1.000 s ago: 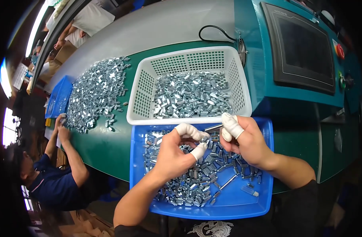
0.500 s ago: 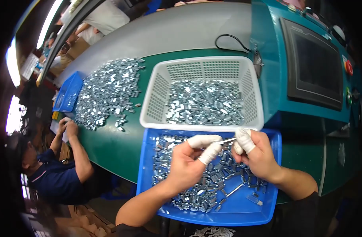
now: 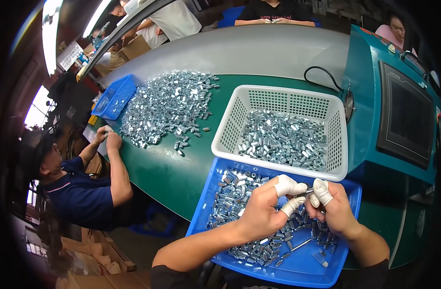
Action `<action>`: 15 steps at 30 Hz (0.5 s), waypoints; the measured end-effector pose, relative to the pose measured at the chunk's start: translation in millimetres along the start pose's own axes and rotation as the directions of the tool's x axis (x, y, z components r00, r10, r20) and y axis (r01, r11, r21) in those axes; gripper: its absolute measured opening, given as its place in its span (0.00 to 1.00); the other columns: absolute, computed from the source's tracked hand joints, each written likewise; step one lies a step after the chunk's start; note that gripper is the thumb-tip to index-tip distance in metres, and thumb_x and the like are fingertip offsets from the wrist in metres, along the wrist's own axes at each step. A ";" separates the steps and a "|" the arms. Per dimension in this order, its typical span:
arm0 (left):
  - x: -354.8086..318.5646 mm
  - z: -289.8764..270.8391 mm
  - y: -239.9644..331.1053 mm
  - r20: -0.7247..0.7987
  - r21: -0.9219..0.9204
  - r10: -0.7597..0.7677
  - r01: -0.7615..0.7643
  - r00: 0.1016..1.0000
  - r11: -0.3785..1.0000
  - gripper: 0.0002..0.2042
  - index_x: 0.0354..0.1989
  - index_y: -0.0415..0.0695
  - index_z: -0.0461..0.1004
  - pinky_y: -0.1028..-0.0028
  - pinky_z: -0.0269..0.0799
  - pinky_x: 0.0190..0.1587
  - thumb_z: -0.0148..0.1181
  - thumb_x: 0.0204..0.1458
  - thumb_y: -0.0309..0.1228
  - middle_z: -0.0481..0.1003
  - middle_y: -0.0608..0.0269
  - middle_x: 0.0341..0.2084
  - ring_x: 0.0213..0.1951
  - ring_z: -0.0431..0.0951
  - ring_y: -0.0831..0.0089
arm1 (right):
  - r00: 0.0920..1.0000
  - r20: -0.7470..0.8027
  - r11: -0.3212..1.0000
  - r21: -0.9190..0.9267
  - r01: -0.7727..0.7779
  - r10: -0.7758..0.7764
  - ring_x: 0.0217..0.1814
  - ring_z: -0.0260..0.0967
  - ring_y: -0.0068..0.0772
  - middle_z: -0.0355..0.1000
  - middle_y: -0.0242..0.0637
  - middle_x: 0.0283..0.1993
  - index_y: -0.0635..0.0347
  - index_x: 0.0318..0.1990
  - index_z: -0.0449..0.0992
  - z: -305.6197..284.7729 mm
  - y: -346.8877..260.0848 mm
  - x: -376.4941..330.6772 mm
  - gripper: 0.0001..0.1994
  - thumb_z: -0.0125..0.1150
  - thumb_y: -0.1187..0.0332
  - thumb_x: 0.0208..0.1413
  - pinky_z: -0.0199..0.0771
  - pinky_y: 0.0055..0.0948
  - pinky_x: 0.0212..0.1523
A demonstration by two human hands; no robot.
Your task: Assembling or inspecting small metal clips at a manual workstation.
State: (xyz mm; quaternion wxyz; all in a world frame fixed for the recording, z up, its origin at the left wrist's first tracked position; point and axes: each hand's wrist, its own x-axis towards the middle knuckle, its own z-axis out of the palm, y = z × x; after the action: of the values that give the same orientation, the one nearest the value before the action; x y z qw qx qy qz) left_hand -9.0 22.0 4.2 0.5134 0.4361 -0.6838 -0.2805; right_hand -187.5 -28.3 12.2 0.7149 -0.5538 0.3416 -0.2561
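Note:
Above the blue tray [image 3: 351,250], my two hands meet. My left hand [image 3: 263,212] pinches a small silver metal piece between thumb and index finger, mostly hidden by white finger covers. My right hand [image 3: 340,212], also with white covers on its fingers, grips a thin metal rod [image 3: 308,191] that bridges the gap to the left fingertips. Whether the rod sits inside the left hand's piece cannot be made out. Under my hands the tray holds many long silver hex nuts [image 3: 263,251]. Another thin rod [image 3: 301,244] and a small clear piece [image 3: 320,258] lie on its bottom.
A white perforated basket [image 3: 278,163] of similar nuts stands just beyond the tray. On the green table [image 3: 157,168], a large heap of nuts [image 3: 167,106] spreads beside a second blue tray [image 3: 115,96]. A co-worker [image 3: 88,192] sits at left. A teal machine with a dark screen [image 3: 406,115] stands right.
The whole view has shifted, so the scene sits further right and lower. My hands have drawn closer together, and less of the rod shows between them.

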 end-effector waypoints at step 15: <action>6.3 -6.9 5.5 0.025 0.025 -0.185 0.185 0.982 0.983 0.07 0.37 0.38 0.76 0.81 0.64 0.26 0.60 0.50 0.26 0.72 0.66 0.23 0.24 0.68 0.82 | 0.984 -0.105 0.984 -0.119 0.133 -0.146 0.12 0.52 0.14 0.64 0.30 0.15 0.57 0.22 0.65 1.9 5.4 1.5 0.20 0.40 0.57 0.64 0.51 0.17 0.14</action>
State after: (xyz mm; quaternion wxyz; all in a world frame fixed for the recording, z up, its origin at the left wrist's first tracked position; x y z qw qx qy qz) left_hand -4.8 19.4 13.8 0.4709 0.4998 -0.6504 -0.3248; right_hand -185.1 -26.9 7.0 0.6424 -0.6001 0.3558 -0.3173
